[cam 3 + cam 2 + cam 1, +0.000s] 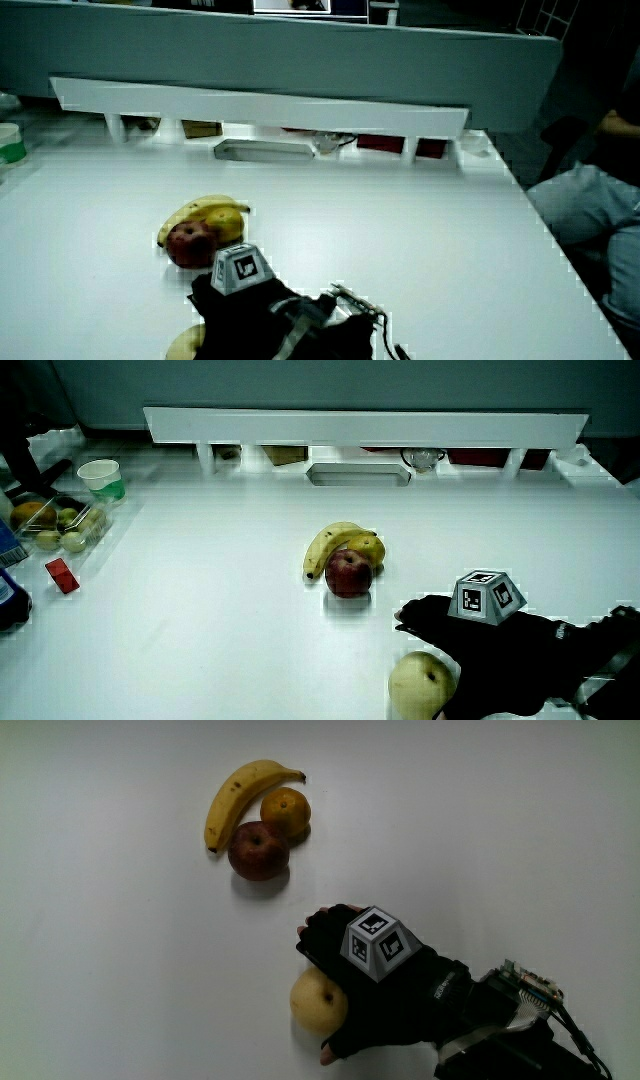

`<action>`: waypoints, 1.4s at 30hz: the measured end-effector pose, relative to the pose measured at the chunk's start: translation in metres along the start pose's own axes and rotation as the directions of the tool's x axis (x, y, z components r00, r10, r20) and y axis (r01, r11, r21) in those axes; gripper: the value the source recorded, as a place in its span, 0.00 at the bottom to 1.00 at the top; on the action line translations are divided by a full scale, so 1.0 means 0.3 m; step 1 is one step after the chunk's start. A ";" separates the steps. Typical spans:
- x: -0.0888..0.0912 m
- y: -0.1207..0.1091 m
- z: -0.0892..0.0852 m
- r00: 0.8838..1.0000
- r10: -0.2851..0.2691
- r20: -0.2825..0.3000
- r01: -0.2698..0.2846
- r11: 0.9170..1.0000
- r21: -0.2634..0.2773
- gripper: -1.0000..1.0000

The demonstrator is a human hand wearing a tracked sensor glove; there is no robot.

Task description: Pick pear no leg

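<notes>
While the pear (316,1001) sits on the tabletop (120,970), nearer the person than the apple (258,852), the hand (375,982) cups it, fingers (322,927) spread round it; lifting remains

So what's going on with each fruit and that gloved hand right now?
Pear: on the table, hand's fingers wrapped around it.
Hand: over the pear, gripping it.
Apple: resting on the table, touching the orange and banana.
Orange: resting between the banana and apple.
Banana: lying curved around the orange, untouched.
</notes>
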 end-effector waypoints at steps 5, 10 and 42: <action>-0.012 0.010 -0.014 1.000 0.006 0.006 -0.006 1.000 -0.015 0.50; -0.020 0.016 -0.020 1.000 0.014 0.012 -0.014 1.000 -0.017 0.50; -0.053 -0.006 -0.001 0.996 0.058 0.060 -0.066 0.986 0.152 1.00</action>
